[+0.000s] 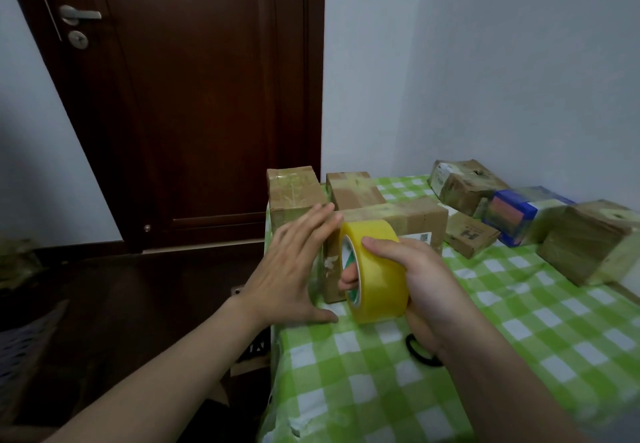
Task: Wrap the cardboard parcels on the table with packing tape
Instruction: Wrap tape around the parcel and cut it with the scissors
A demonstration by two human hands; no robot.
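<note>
A brown cardboard parcel [412,219] lies near the left edge of the table [519,304], which has a green checked cloth. My right hand [415,269] grips a yellow roll of packing tape [377,269], thumb on top and fingers through the core, held against the parcel's near end. My left hand [294,269] lies flat with straight fingers against the parcel's left end, where clear tape shows. Two taped parcels stand behind it, one on the left [294,193] and another [353,189].
Several more parcels lie at the back right, among them a blue and white box [516,214] and a large taped box [588,238]. A black hair tie [420,351] rests on the cloth under my right wrist. A dark wooden door [194,96] stands left.
</note>
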